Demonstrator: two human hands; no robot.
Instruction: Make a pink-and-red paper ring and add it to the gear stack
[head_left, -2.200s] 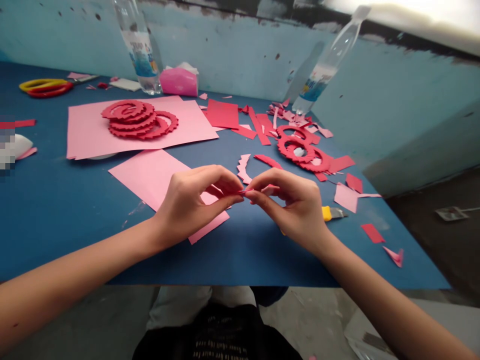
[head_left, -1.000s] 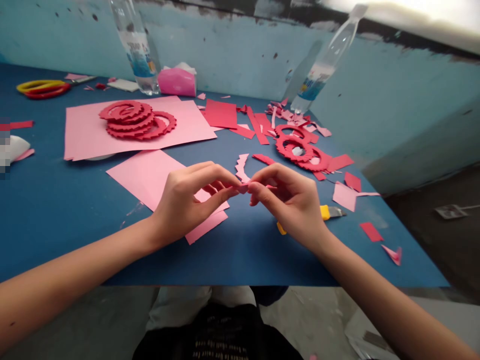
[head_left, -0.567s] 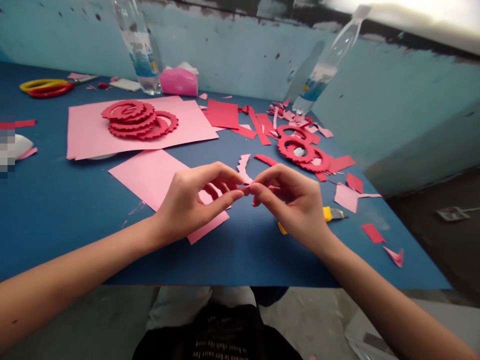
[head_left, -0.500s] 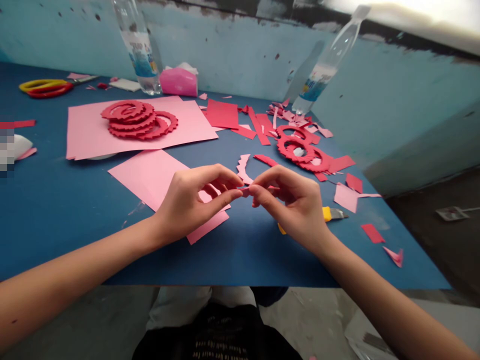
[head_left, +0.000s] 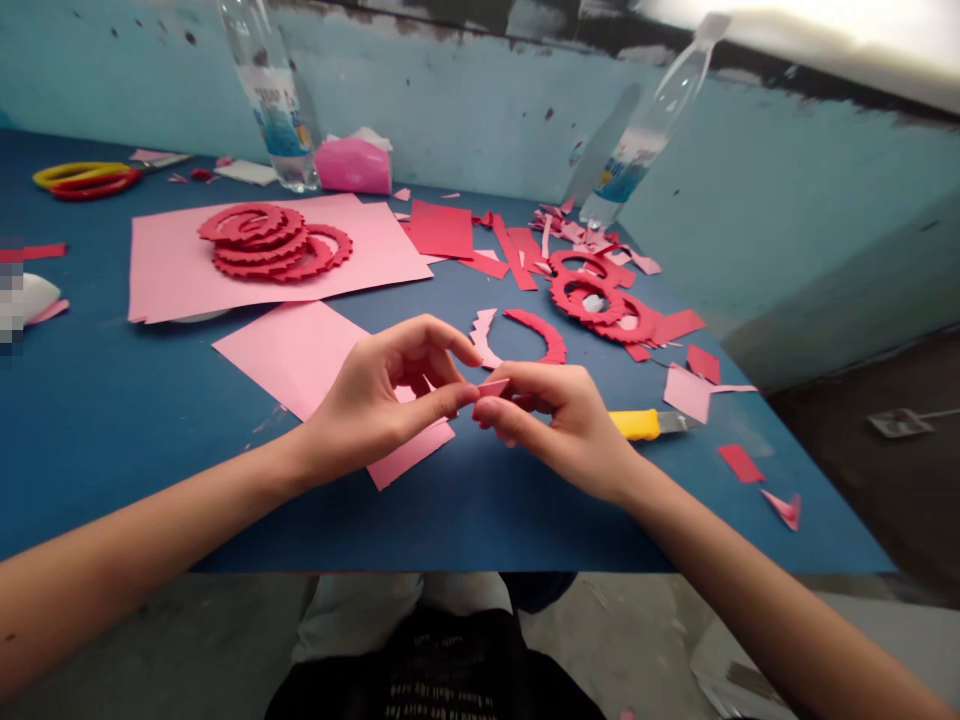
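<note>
A small folded pink paper piece (head_left: 493, 388) is pinched between the thumb and index finger of my right hand (head_left: 559, 415), above the table. At its left end, the thumb of my left hand (head_left: 397, 385) touches the piece while the index finger arches just above; its other fingers curl behind. Beyond my hands, a curved pink strip (head_left: 481, 335) with a notched edge and a curved red strip (head_left: 544, 332) of folded pieces lie on the table. A yellow utility knife (head_left: 637, 425) rests beside my right hand, partly hidden by it.
Pink paper sheets (head_left: 277, 350) lie left of my hands, and stacked red paper rings (head_left: 255, 240) sit behind. More red rings (head_left: 592, 300) and scraps lie at right. Two plastic bottles (head_left: 281, 120) (head_left: 630, 150), a pink tissue pack (head_left: 354, 166) and scissors (head_left: 86, 180) stand or lie near the wall.
My right hand has moved slightly left and turned, showing more of the pink piece. My left index finger has lifted off it. More of the knife and red strip shows.
</note>
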